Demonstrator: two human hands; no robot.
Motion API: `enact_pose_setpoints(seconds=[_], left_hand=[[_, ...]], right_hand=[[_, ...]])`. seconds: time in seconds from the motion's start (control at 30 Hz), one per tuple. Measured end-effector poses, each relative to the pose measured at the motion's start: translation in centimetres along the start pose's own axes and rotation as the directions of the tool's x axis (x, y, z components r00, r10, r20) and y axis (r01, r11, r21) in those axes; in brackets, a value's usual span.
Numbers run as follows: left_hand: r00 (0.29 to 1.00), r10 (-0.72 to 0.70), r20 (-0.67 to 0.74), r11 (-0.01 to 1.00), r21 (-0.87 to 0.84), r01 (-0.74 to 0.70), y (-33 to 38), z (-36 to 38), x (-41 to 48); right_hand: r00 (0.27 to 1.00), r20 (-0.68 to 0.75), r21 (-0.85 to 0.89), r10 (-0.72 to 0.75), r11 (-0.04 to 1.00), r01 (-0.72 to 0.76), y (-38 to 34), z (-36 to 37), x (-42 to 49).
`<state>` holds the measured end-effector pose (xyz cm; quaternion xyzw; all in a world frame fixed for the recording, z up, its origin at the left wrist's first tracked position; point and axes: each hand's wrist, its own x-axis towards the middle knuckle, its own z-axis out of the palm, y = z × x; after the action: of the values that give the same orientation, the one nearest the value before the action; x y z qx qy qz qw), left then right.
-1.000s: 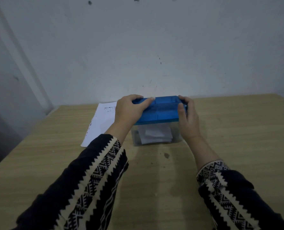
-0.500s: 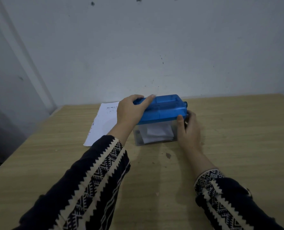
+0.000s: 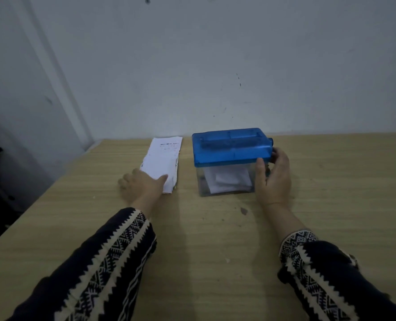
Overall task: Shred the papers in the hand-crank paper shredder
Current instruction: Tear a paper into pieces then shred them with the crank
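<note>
A hand-crank paper shredder (image 3: 229, 147) with a blue lid and a clear bin stands on the wooden table (image 3: 204, 251) near the wall. White paper pieces (image 3: 227, 179) lie inside the bin. My right hand (image 3: 273, 179) holds the shredder's right end, thumb on the front wall and fingers curled round the side where the crank sits, mostly hidden. A stack of white printed papers (image 3: 164, 161) lies left of the shredder. My left hand (image 3: 141, 186) lies on the near left corner of the stack, thumb on top of the sheets.
A grey wall (image 3: 215, 66) rises right behind the table's far edge. The table's left edge (image 3: 41, 198) runs diagonally, with a dark floor area beyond it. A small dark mark (image 3: 243, 211) sits on the tabletop in front of the shredder.
My left hand left the shredder's lid and moved left onto the paper stack. My right hand slid down from the lid to the shredder's right end.
</note>
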<state>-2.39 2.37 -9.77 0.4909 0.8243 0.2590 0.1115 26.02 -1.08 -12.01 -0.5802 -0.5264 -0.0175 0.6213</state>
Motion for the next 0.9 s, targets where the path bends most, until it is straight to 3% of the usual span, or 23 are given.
enact_pose_setpoints(seconds=[0.1,0.5,0.6,0.67,0.77,0.9], left_hand=[[0.995,-0.096,0.038,0.992,0.085,0.093,-1.4,0.1,-0.2],[0.994,0.028,-0.107,0.997,0.072,-0.021,-1.3,1.1,-0.6],[0.979,0.107,-0.172,0.99,0.109,-0.089,-1.1,0.9,-0.8],[0.947,0.246,-0.207,0.962,0.172,-0.212,-1.1,1.1,-0.7],[0.878,0.454,-0.153,0.87,0.288,-0.4,-1.3,1.6,-0.3],[0.91,0.415,0.001,0.87,0.292,-0.397,-0.9,1.9,-0.2]], right_hand=[[1.0,-0.004,-0.017,-0.003,1.0,0.003,0.0,0.0,-0.1],[1.0,0.004,-0.09,-0.02,0.996,0.021,0.3,0.1,-0.1],[1.0,0.009,-0.093,-0.017,0.996,0.018,0.4,0.1,-0.1],[1.0,0.009,-0.096,-0.022,0.995,0.023,0.3,0.1,-0.1],[1.0,0.01,-0.094,-0.017,0.995,0.018,0.2,0.0,0.0],[1.0,0.014,-0.101,-0.013,0.995,0.015,0.4,0.1,0.0]])
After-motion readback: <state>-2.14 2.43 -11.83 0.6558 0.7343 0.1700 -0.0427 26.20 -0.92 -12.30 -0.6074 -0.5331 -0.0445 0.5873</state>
